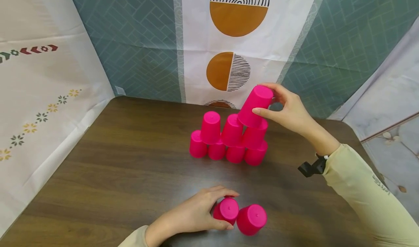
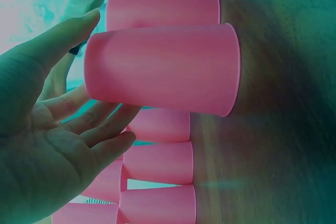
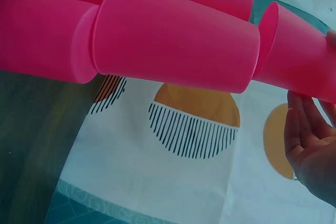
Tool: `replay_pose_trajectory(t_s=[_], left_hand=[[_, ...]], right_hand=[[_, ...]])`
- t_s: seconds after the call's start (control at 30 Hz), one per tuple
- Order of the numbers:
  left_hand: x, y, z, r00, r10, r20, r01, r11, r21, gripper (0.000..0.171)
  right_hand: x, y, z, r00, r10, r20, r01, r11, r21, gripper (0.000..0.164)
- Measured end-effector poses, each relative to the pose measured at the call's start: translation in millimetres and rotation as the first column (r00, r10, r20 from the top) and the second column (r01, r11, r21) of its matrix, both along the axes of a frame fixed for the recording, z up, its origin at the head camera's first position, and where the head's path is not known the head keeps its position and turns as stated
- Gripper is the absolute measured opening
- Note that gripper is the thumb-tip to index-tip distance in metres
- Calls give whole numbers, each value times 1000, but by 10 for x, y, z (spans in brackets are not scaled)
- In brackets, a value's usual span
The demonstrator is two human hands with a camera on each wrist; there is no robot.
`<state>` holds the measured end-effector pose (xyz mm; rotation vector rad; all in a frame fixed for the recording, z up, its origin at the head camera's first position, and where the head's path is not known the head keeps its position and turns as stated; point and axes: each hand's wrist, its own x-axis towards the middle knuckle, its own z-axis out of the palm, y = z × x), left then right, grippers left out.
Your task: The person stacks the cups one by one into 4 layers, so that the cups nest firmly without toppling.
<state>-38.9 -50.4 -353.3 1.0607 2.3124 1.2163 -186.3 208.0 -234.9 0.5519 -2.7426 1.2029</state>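
At the upper right of a cup stack, my right hand (image 1: 288, 110) holds a pink plastic cup (image 1: 253, 105) between thumb and fingers. That cup is upside down and tilted, its rim against the top of the right-hand cup (image 3: 176, 38) of the second row. Three inverted cups form this row, over a bottom row of several more (image 1: 216, 150). Nearer the front, my left hand (image 1: 196, 212) has its thumb and fingers round an inverted pink cup (image 1: 227, 211) on the table. Right beside it stands another inverted pink cup (image 1: 252, 219).
The dark wooden table (image 1: 131, 159) extends far to the left of the stack. A patterned cloth (image 1: 196, 28) hangs behind the table's back edge, close behind the stack. Pale cloth (image 1: 42, 87) hangs along the left side. A black strap device (image 1: 312, 167) sits on the right wrist.
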Motion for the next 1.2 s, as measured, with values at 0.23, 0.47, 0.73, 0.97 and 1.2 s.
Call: replay_pose_trajectory(t_s=[0.23, 0.47, 0.73, 0.97, 1.2], left_hand=[[11, 58, -34, 1000, 6, 4, -6, 1000, 12, 56], [8, 68, -83, 992, 48, 117, -54, 997, 53, 49], [-48, 73, -126, 956, 88, 280, -124, 986, 114, 49], [-67, 88, -136, 950, 96, 299, -142, 980, 138, 49], [-76, 90, -149, 953, 89, 291, -135, 980, 144, 48]], right_hand=[[-25, -35, -65, 1000, 4, -8, -4, 1000, 19, 61], [-50, -31, -141, 1000, 16, 4, -17, 1000, 19, 64], [-74, -27, -128, 999, 42, -8, -41, 999, 21, 65], [-74, -19, -113, 999, 42, -13, -42, 998, 37, 66], [-80, -18, -130, 999, 47, -13, -46, 998, 35, 66]])
